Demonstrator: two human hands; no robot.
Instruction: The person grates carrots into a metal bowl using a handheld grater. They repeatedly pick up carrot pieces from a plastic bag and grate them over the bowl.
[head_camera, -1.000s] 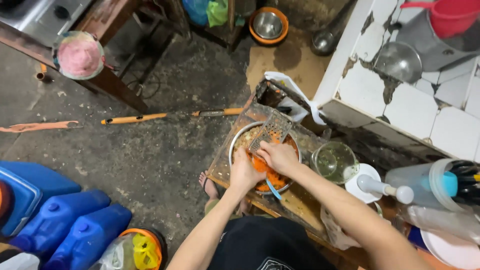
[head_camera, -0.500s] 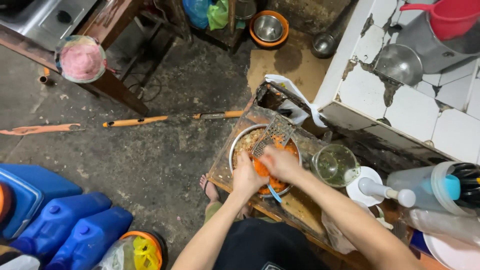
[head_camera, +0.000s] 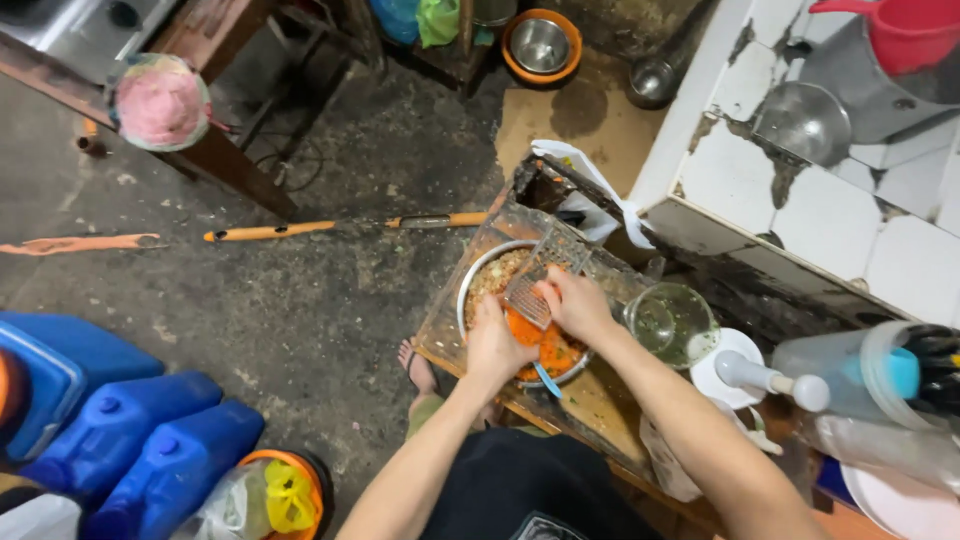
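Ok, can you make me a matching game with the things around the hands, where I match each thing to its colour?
Things:
1. jugs on the floor
2. grated food in the metal bowl
3. scoop at the top corner
4. round lid on the wooden bench

Colours:
A. orange
B. pink
C. blue
D. red

Pairs: 1-C, 2-A, 3-D, 4-B.

The left hand rests at the bowl and the right hand holds the metal grater over it.
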